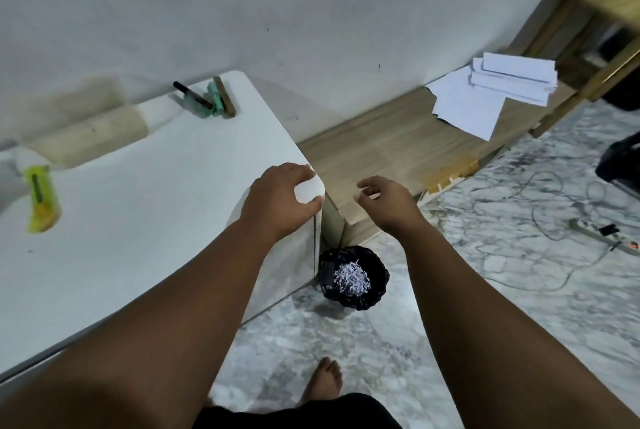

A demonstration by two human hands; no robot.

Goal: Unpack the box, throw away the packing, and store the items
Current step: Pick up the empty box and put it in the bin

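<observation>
My left hand [280,198] rests on the near right corner of the white table [156,207], fingers and thumb spread around the rounded corner and holding nothing loose. My right hand [384,202] hovers just right of that corner, above the floor, its fingers loosely curled and apart with nothing seen in them. Below and between my hands, a black bin [353,278] stands on the floor against the table's side and holds white shredded paper packing [351,279]. A blurred beige cardboard shape [86,131] lies at the table's back left.
A yellow utility knife [41,200] lies at the table's left. A black marker [192,95] and green items [213,101] sit at the back edge by the wall. White papers [485,99] lie on a low wooden platform [381,148]. Cables and a power strip [602,233] cross the marble floor.
</observation>
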